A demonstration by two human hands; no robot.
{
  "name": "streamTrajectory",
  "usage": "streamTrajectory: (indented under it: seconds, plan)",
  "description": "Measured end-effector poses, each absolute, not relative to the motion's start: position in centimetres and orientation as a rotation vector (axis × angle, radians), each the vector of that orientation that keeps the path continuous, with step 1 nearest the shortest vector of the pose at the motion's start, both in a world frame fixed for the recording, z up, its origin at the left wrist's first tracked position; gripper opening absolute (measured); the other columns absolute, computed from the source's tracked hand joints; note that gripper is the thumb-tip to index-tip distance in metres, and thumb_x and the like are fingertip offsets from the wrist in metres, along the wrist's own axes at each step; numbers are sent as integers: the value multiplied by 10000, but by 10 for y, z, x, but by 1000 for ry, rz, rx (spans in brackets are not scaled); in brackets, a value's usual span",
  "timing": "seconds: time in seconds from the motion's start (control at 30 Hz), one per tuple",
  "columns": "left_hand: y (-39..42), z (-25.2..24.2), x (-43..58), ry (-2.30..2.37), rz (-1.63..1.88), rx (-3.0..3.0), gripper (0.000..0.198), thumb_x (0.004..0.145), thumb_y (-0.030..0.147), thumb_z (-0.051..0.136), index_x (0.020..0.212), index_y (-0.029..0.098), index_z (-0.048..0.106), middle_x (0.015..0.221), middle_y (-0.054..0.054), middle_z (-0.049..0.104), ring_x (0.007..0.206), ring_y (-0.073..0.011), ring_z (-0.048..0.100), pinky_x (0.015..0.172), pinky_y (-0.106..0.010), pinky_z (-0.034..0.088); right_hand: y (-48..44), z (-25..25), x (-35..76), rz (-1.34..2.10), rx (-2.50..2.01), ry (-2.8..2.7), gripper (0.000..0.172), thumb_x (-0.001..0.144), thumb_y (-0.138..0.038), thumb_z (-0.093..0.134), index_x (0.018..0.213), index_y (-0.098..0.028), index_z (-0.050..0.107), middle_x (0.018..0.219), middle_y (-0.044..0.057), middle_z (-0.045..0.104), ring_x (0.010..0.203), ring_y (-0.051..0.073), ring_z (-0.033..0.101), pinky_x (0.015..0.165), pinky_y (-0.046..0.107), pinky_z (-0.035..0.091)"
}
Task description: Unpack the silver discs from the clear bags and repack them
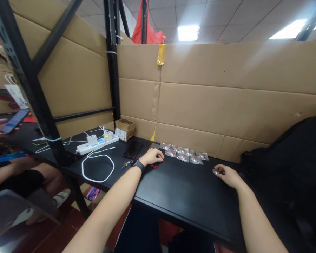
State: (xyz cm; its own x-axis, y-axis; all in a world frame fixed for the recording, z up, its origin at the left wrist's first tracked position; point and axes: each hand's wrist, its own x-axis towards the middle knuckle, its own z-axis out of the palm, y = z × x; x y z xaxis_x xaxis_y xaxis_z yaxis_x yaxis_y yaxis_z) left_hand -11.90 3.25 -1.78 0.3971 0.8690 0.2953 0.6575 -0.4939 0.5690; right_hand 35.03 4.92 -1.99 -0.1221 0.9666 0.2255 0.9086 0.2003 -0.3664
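My left hand, with a dark watch on its wrist, rests low over the black table, its fingers closed. A bit of red shows at the fingertips, and a red cord lies just under the hand. To the right, my right hand pinches a small shiny round object just above the tabletop; its exact kind is too small to tell. Between the hands, further back, several clear plastic packets with silvery and red contents lie in rows. A keychain sits left of my left hand.
A dark phone, a white power strip, a looped white cable and a small open cardboard box are at the left. A black bag fills the right side. Cardboard panels stand behind. Another person sits far left holding a phone.
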Motion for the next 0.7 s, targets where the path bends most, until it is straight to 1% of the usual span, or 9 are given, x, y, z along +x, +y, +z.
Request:
streamTrajectory:
  seconds: [0.1, 0.2, 0.33, 0.4, 0.47, 0.57, 0.63, 0.7]
  plan:
    - [31, -16, -118, 1302, 816, 2304, 155, 818, 315, 699, 903, 209, 774, 858, -15, 784, 826, -150, 719, 795, -195, 469, 51, -22, 352, 174, -1709, -2069, 282, 681, -274, 692, 958, -226, 705, 879, 66, 744, 783, 230, 698, 714, 301, 504]
    - [30, -15, -117, 1294, 822, 2305, 175, 839, 333, 671, 901, 207, 775, 848, -17, 784, 812, -156, 720, 777, -196, 472, 53, -24, 353, 212, -1678, -2008, 296, 691, -305, 710, 970, -206, 694, 897, 77, 734, 775, 223, 697, 726, 307, 519]
    - [28, -14, -114, 1275, 821, 2310, 201, 869, 345, 629, 929, 220, 775, 864, -15, 787, 837, -160, 724, 784, -194, 474, 49, -21, 342, 458, -1561, -1911, 355, 741, -357, 702, 1044, -174, 665, 1002, 118, 725, 803, 217, 708, 730, 310, 545]
    - [27, -13, -111, 1266, 824, 2314, 198, 872, 338, 626, 939, 224, 772, 874, -14, 788, 858, -163, 726, 793, -195, 473, 45, -17, 330, 542, -1455, -1950, 357, 752, -369, 704, 1048, -173, 662, 1036, 121, 724, 856, 220, 706, 793, 321, 547]
    - [25, -11, -108, 1254, 822, 2324, 181, 865, 321, 635, 943, 228, 769, 870, -10, 787, 872, -166, 725, 798, -197, 471, 40, -13, 315, 519, -1405, -2007, 334, 753, -361, 709, 1032, -182, 672, 1022, 108, 728, 879, 224, 694, 842, 341, 536]
    - [22, -9, -101, 1228, 816, 2362, 177, 872, 278, 623, 975, 240, 762, 853, 3, 784, 863, -163, 722, 798, -203, 465, 31, -10, 291, 554, -1323, -2143, 316, 786, -358, 687, 1050, -187, 662, 1007, 84, 721, 874, 215, 674, 823, 337, 533]
    - [19, -8, -96, 1229, 813, 2398, 210, 891, 256, 595, 1029, 255, 753, 858, 6, 782, 863, -165, 719, 802, -214, 461, 25, -10, 276, 578, -1256, -2221, 303, 811, -342, 669, 1071, -186, 656, 1003, 79, 711, 892, 214, 662, 829, 336, 529]
    - [17, -7, -90, 1245, 796, 2442, 237, 901, 254, 585, 1076, 273, 743, 891, 2, 782, 887, -176, 714, 817, -233, 455, 21, -10, 264, 516, -1240, -2296, 284, 815, -303, 669, 1072, -185, 661, 1002, 81, 698, 898, 219, 652, 851, 352, 518]
